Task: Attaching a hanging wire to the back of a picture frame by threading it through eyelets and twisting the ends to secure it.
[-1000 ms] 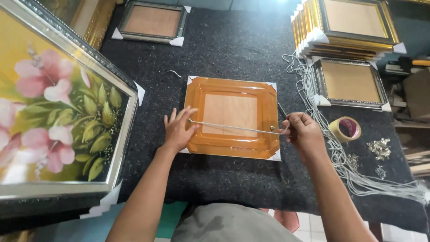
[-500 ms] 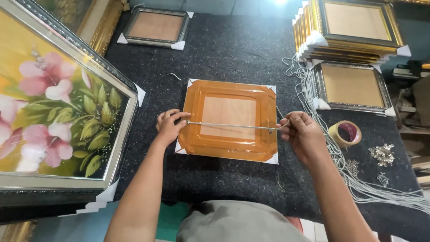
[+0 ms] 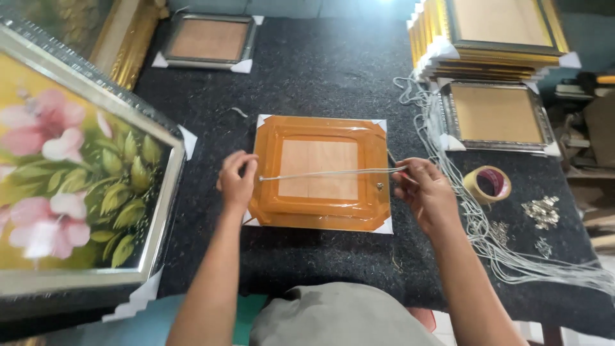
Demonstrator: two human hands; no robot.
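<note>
The cord (image 3: 330, 173) runs tight across the back of the orange frame (image 3: 320, 172) on the dark table (image 3: 320, 70). The left hand (image 3: 237, 182) pinches one end, the right hand (image 3: 423, 189) pinches the other.

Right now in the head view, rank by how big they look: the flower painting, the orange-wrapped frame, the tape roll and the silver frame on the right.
1. flower painting, though it lies nearest the camera
2. orange-wrapped frame
3. silver frame, a bit smaller, but farther off, so unsure
4. tape roll
</note>
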